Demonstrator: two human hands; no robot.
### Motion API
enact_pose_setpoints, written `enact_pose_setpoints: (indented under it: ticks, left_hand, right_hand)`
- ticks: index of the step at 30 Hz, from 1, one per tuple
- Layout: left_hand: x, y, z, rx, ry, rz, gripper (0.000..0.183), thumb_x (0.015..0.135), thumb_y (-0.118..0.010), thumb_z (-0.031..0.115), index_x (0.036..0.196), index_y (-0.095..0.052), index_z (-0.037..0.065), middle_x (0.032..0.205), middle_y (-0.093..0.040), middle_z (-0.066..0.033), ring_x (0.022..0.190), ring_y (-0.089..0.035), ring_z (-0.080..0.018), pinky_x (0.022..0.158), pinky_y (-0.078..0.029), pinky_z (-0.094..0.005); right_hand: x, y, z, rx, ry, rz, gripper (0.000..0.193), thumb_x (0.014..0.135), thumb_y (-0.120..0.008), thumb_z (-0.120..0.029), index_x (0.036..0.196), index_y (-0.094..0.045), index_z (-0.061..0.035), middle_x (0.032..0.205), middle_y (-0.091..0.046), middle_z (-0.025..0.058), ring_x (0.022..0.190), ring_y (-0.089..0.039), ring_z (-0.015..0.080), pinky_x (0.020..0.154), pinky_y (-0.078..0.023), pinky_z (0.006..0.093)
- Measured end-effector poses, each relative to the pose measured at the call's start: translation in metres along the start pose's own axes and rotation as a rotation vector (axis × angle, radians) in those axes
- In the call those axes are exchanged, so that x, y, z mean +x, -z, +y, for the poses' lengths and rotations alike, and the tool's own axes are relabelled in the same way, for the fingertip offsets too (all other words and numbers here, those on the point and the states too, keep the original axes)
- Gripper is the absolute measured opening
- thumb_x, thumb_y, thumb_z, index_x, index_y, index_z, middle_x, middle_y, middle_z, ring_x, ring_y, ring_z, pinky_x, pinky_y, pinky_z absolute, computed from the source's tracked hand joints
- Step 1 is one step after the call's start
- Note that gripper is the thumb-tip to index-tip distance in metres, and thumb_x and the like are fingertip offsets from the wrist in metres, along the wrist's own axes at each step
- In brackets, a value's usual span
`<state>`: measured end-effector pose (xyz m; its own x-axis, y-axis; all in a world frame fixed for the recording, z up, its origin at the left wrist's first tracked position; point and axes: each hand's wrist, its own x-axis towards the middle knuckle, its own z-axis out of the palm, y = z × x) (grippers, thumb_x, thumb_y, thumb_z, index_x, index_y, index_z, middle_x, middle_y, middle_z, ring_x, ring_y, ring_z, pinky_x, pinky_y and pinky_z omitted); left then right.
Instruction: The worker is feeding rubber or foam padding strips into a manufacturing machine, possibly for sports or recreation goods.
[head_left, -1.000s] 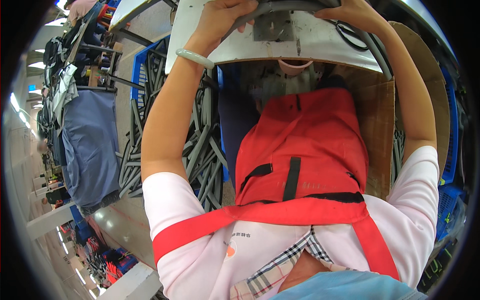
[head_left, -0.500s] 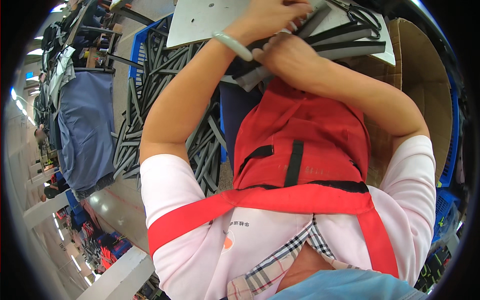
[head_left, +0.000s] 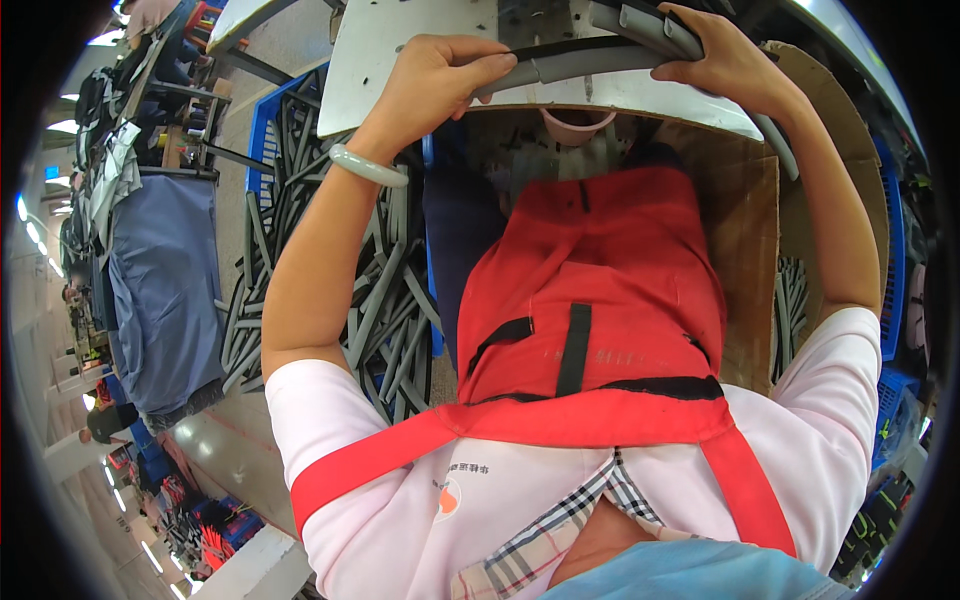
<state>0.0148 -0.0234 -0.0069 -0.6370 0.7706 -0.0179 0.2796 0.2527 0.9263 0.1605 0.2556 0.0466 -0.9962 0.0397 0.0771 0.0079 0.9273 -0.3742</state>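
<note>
Held strips (head_left: 585, 66) cross over the table (head_left: 375, 50), crate (head_left: 262, 130) to its left, carton (head_left: 750, 235) right.

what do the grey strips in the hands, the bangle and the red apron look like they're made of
Grey strips: probably foam, rubber or soft plastic, smooth and fairly matt; they curve, and one shows a split.
Bangle: perhaps polished stone, glass or plastic; pale, rigid-looking, with a glossy highlight.
Red apron: matt fabric, judging by its soft folds and drape; fibre unclear.
</note>
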Motion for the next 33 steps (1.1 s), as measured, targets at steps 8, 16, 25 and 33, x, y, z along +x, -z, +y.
enact_pose_setpoints:
  ticks: [8, 16, 25, 33]
  left_hand:
    - [0.044, 0.005, 0.006, 0.032, -0.07, 0.026, 0.034, 0.087, -0.073, 0.026, 0.105, -0.073, -0.002, 0.067, -0.063, -0.0062, 0.049, -0.048, -0.0066, 0.045, -0.037, -0.021]
    - [0.058, 0.013, 0.005, 0.069, -0.07, 0.031, 0.03, 0.089, -0.071, 0.025, 0.103, -0.073, -0.002, 0.071, -0.065, -0.0051, 0.054, -0.052, -0.0062, 0.049, -0.041, -0.0213]
    - [0.073, 0.01, 0.016, 0.017, 0.065, 0.109, 0.025, 0.092, -0.065, 0.016, 0.094, -0.071, -0.008, 0.067, -0.064, -0.0092, 0.055, -0.054, -0.0131, 0.052, -0.042, -0.0279]
    - [0.086, 0.048, -0.02, -0.328, -0.032, 0.197, 0.024, 0.096, -0.061, 0.017, 0.101, -0.069, -0.005, 0.071, -0.064, -0.0044, 0.056, -0.053, -0.0099, 0.051, -0.041, -0.0235]
  right_hand:
    - [0.019, 0.01, 0.017, -0.05, -0.105, -0.027, 0.081, 0.073, -0.079, -0.039, 0.13, -0.05, 0.0106, 0.12, -0.06, 0.0303, 0.116, -0.058, 0.0374, 0.097, -0.045, 0.039]
    - [0.033, 0.012, 0.027, -0.005, -0.12, -0.012, 0.084, 0.072, -0.08, -0.038, 0.133, -0.048, 0.0102, 0.124, -0.06, 0.0291, 0.119, -0.057, 0.0352, 0.1, -0.044, 0.0379]
    - [0.049, 0.018, 0.026, 0.078, -0.164, -0.12, 0.085, 0.071, -0.081, -0.036, 0.134, -0.048, 0.0105, 0.121, -0.061, 0.0281, 0.115, -0.059, 0.0323, 0.098, -0.044, 0.0362]
    - [0.037, 0.025, 0.061, 0.012, -0.199, 0.195, 0.077, 0.07, -0.082, -0.034, 0.129, -0.054, 0.0072, 0.118, -0.064, 0.0244, 0.111, -0.061, 0.0287, 0.095, -0.046, 0.0358]
